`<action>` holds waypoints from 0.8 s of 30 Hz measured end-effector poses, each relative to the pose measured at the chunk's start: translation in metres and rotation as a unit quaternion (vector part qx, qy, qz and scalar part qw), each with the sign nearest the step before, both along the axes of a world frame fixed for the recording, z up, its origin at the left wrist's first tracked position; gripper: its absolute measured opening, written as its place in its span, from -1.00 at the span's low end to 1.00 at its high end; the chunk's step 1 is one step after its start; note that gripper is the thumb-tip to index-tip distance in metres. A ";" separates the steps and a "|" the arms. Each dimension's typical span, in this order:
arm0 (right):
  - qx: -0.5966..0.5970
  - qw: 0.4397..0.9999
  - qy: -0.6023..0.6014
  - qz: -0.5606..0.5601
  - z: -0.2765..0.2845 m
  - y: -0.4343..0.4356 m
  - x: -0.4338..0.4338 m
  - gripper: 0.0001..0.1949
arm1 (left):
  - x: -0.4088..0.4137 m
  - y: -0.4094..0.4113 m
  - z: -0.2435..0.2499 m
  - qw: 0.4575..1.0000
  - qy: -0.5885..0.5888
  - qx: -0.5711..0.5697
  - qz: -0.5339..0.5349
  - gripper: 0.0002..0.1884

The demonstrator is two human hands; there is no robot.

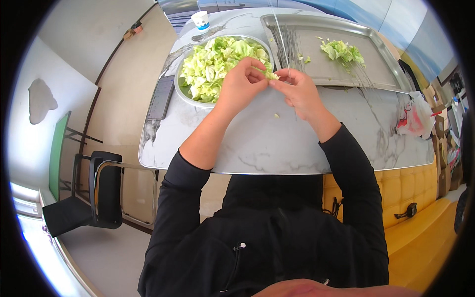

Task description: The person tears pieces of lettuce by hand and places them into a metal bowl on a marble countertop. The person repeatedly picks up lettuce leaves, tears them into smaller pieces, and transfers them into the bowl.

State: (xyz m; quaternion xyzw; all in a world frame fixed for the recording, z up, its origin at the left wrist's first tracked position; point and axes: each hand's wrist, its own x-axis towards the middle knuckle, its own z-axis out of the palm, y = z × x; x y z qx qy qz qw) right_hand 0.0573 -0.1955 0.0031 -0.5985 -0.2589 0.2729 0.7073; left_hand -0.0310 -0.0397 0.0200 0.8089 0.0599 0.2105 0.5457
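Note:
My left hand (243, 85) pinches a small piece of pale green lettuce or cabbage leaf (273, 76) at its fingertips. My right hand (300, 91) meets it from the other side, its fingers closed around a thin skewer (281, 31) that runs up past the tray's edge. Fingers partly cover where leaf and skewer meet. Under and left of my left hand is a metal bowl (178, 87) heaped with torn leaves (219, 61). Beyond my right hand, a metal tray (384, 55) bears a bundle of thin metal skewers (287, 46) and several skewers threaded with leaves (343, 52).
A phone (161, 97) lies left of the bowl, and a paper cup (200, 20) stands behind it. On the right of the marble-patterned table (259, 148) sits a plastic bag (415, 117). A leaf scrap (277, 116) lies before my hands. A black chair (105, 189) stands at left.

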 end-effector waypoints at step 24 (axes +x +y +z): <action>-0.006 0.999 0.007 -0.044 -0.004 -0.002 0.012 -0.79 | -0.008 0.070 0.016 0.975 -0.084 0.028 0.202 -0.86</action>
